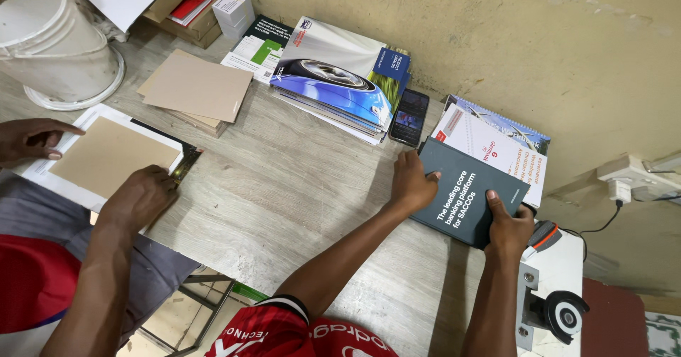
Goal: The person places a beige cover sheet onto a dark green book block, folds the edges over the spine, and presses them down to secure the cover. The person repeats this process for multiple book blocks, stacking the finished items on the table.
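In the right half of the frame, the person holds a dark grey-green hardcover book with white lettering on its cover (468, 197) with both hands. The left hand (413, 181) lies on the left edge of the book, the fingers curled over that edge and the thumb on the cover. The right hand (509, 223) grips the lower right corner, with the thumb pressed flat on the cover and the other fingers hidden under the book. So both hands are closed on the book, one at each side.

The book lies tilted: its long axis runs from the upper left to the lower right of the frame, and the hands sit at the two ends of the short axis. Both hands touch it, so neither is nearer. The book rests partly on a white spiral-bound booklet with red print (496, 147), which lies just behind it, near the beige wall (496, 37).

To the left of the book, a black smartphone (409, 118) lies beside a stack of glossy magazines with a blue car picture (337, 80). At the lower right stands a white machine with a round black part (557, 293).

At the left of the frame, another person's hand (138, 197) presses on a brown cardboard sheet (113, 157) on the grey wooden table (284, 187).
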